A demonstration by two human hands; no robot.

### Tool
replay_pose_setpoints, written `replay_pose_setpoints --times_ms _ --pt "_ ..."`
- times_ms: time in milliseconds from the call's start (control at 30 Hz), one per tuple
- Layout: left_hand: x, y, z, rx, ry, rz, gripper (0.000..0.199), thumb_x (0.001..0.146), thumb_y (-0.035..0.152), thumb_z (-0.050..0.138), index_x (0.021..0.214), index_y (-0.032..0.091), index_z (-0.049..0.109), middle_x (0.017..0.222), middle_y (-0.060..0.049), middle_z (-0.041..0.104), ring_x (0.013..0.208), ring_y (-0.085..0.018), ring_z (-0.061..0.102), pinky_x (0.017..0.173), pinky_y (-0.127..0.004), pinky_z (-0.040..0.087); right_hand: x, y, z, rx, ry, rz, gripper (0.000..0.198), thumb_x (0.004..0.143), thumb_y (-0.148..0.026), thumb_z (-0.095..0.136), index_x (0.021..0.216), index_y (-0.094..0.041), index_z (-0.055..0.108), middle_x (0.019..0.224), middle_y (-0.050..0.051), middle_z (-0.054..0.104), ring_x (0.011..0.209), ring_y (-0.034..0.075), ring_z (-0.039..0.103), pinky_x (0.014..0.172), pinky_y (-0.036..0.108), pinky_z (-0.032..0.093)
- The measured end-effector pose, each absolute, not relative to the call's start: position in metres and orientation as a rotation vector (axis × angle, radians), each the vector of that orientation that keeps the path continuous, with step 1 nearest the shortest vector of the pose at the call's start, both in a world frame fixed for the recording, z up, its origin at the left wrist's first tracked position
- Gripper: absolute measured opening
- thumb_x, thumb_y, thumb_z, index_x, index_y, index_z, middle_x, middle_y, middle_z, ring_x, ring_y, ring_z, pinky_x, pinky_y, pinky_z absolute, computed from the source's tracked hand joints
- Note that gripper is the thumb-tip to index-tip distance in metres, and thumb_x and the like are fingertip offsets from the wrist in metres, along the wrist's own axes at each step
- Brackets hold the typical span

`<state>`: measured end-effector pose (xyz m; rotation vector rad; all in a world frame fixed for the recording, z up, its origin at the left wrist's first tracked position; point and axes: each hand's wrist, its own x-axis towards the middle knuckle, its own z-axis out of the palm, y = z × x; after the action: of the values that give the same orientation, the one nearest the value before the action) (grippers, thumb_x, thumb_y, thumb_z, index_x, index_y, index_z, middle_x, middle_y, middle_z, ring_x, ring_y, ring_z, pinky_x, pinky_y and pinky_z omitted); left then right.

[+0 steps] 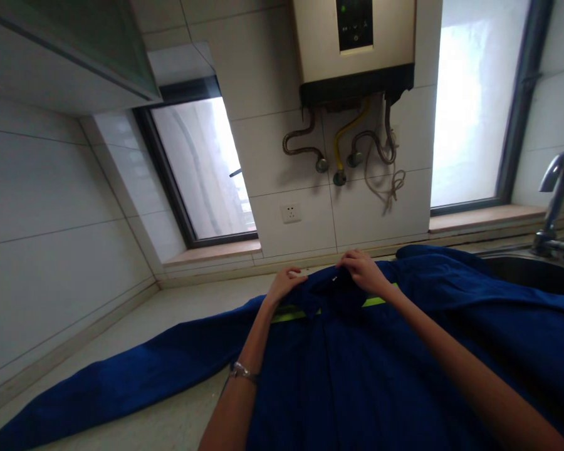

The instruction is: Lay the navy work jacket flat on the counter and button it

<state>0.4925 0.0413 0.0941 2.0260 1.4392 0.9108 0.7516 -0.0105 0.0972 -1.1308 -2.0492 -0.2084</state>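
A dark blue work jacket [301, 376] with yellow-green strips lies spread on the countertop, front side up, its collar toward the wall. My right hand [363, 270] pinches the collar [326, 275] on its right side, fingers closed over the cloth. At the collar's left side, my left hand [286, 285] has its thumb and fingers bent on the fabric. A small white label shows inside the neck. One sleeve [122, 376] stretches out to the lower left; cloth at the right reaches the sink. A bracelet [243, 372] circles my left wrist.
A sink [526, 269] with a chrome faucet [552, 194] stands at the right. Above the pale countertop [178, 307], a water heater [357, 56] with pipes hangs on the tiled wall between two windows. A wall socket [291, 213] sits below. A cabinet [75, 56] juts out upper left.
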Motion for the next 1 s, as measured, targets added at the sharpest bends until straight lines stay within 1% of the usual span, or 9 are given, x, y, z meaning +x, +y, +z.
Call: replay_pose_setpoints --times_ms 67,133,233,333,433,600,733,900,1000 --pt "0.501 0.029 0.107 2.292 1.677 1.076 0.030 0.075 0.041 0.062 0.093 0.017 0.059 0.082 -0.005 0.061 0.082 -0.018 0.057 0.072 -0.027 0.041 0.747 -0.011 0.094 -1.167 -1.988 -0.237 0.030 0.084 -0.007 0.043 0.095 -0.021 0.068 0.093 0.005 0.061 0.093 0.019 0.047 0.083 0.031 0.035" --pt "0.511 0.014 0.116 2.557 1.803 1.065 0.033 0.078 0.048 0.057 0.092 0.018 0.059 0.091 -0.007 0.061 0.092 -0.022 0.057 0.078 -0.030 0.041 0.742 -0.011 0.092 -1.183 -1.943 -0.266 0.028 0.085 -0.009 0.044 0.097 -0.021 0.067 0.093 0.006 0.061 0.093 0.019 0.047 0.083 0.031 0.035" --pt "0.522 -0.001 0.119 2.761 1.865 0.706 0.044 0.075 0.055 0.058 0.099 0.017 0.057 0.094 -0.010 0.063 0.090 -0.026 0.059 0.075 -0.033 0.042 0.739 -0.014 0.094 -1.158 -1.920 -0.273 0.026 0.085 -0.010 0.046 0.096 -0.020 0.067 0.093 0.007 0.063 0.095 0.020 0.047 0.084 0.033 0.035" --pt "0.524 -0.001 0.115 2.812 1.889 0.453 0.028 0.082 0.039 0.055 0.100 0.018 0.059 0.098 -0.010 0.064 0.092 -0.025 0.059 0.074 -0.032 0.043 0.742 -0.022 0.108 -1.078 -1.976 -0.227 0.021 0.083 -0.013 0.051 0.090 -0.021 0.069 0.090 0.005 0.065 0.096 0.019 0.049 0.087 0.034 0.035" --pt "0.518 0.008 0.114 2.801 1.832 0.409 0.019 0.084 0.030 0.048 0.089 0.019 0.063 0.092 -0.007 0.066 0.090 -0.023 0.060 0.073 -0.029 0.043 0.737 -0.039 0.123 -0.990 -2.057 -0.131 0.013 0.079 -0.020 0.058 0.087 -0.020 0.069 0.093 0.004 0.065 0.096 0.018 0.052 0.086 0.031 0.037" --pt "0.510 0.013 0.118 2.754 1.791 0.539 0.021 0.084 0.030 0.046 0.081 0.020 0.065 0.085 -0.006 0.067 0.084 -0.021 0.060 0.069 -0.027 0.042 0.688 -0.056 0.109 -1.120 -2.281 0.161 0.023 0.086 -0.030 0.052 0.082 -0.016 0.069 0.072 0.004 0.067 0.066 0.014 0.059 0.064 0.023 0.040" --pt "0.513 0.013 0.121 2.742 1.751 0.621 0.023 0.083 0.030 0.046 0.079 0.018 0.066 0.083 -0.007 0.068 0.080 -0.019 0.060 0.068 -0.026 0.041 0.655 -0.036 0.080 -1.287 -2.173 0.120 0.025 0.086 -0.030 0.053 0.101 -0.013 0.064 0.097 0.011 0.067 0.090 0.020 0.062 0.076 0.026 0.042" --pt "0.520 0.030 0.140 2.683 1.711 0.690 0.024 0.079 0.028 0.049 0.078 0.015 0.069 0.081 -0.008 0.068 0.080 -0.018 0.060 0.072 -0.025 0.042 0.645 -0.012 0.059 -1.391 -2.089 0.180 0.020 0.089 -0.031 0.050 0.092 -0.015 0.061 0.091 0.010 0.067 0.089 0.021 0.063 0.075 0.026 0.043" --pt "0.521 0.049 0.157 2.498 1.747 0.591 0.024 0.076 0.027 0.052 0.074 0.012 0.070 0.071 -0.008 0.068 0.073 -0.017 0.060 0.068 -0.024 0.044 0.639 -0.012 0.052 -1.418 -2.025 0.163 0.018 0.088 -0.028 0.049 0.098 -0.015 0.056 0.097 0.012 0.065 0.092 0.023 0.062 0.075 0.028 0.044"
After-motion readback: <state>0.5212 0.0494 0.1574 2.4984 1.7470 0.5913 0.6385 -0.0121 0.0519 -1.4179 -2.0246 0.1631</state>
